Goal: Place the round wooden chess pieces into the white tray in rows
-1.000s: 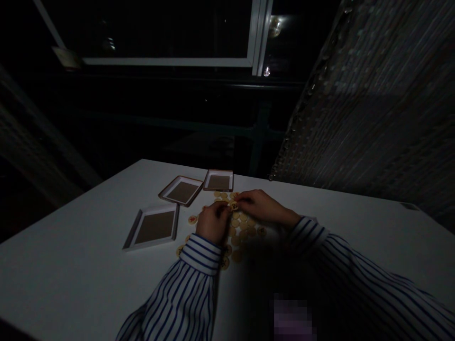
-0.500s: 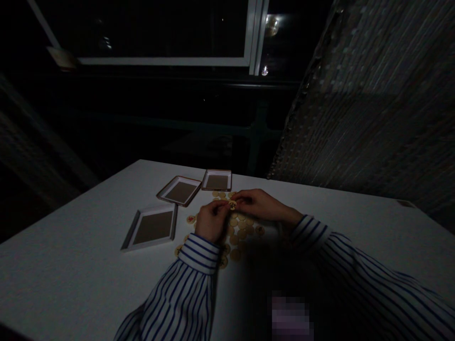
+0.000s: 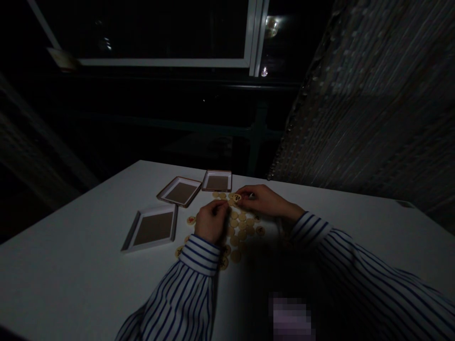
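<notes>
Several round, pale yellow game discs (image 3: pixel 241 227) with red marks lie scattered on a white table (image 3: pixel 71 274). My right hand (image 3: pixel 265 201) pinches one disc (image 3: pixel 237 197) at the far edge of the pile, fingers closed on it. My left hand (image 3: pixel 211 223) rests curled over the pile's left side, fingertips together near the discs; whether it holds one is hidden. Both arms wear blue-striped white sleeves.
Three shallow square trays with brown insides lie left of the pile: a near one (image 3: pixel 152 229), a middle one (image 3: pixel 179 192) and a far one (image 3: pixel 217 181). A dark window (image 3: pixel 159 33) stands behind the table, a textured curtain (image 3: pixel 373 104) to the right. The room is very dim.
My right hand has carried its disc a little farther from me and away from my left hand, which had been meeting it at the disc. The left hand has stayed over the pile.
</notes>
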`<state>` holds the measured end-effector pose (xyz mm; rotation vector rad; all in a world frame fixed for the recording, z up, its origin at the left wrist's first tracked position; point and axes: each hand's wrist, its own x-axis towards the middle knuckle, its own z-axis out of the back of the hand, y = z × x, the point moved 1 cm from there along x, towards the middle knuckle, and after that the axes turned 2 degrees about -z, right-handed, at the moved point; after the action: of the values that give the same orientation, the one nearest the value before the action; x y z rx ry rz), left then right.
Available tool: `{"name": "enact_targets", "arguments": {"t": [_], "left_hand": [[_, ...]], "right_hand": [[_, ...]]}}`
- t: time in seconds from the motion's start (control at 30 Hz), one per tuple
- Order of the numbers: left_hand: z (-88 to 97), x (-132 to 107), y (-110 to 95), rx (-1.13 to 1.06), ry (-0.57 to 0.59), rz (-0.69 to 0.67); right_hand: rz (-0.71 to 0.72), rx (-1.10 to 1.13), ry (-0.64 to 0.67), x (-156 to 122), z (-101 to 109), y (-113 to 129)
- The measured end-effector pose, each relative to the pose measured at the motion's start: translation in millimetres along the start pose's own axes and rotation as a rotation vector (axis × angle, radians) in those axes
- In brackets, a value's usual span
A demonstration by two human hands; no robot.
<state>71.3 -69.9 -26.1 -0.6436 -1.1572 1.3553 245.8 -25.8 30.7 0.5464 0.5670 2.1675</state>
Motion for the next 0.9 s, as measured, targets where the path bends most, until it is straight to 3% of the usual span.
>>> {"name": "enact_targets", "arguments": {"t": [0.2,0.53,0.9], "left_hand": [[-0.9,0.1,4.5,0.087,-0.011,-0.045],[-0.5,-0.4,2.8,0.166,0.0,-0.03],[1.8,-2.3,-1.8,0.198,0.014,-0.04]], "right_hand": [[-0.078,-0.079,-0.07,-0.9,8.0,-20.5],[-0.212,-0.422,0.033,-16.8,9.5,-51.8],[-0.244,-0.503,0.139,-19.9,3.7,-62.2]]}}
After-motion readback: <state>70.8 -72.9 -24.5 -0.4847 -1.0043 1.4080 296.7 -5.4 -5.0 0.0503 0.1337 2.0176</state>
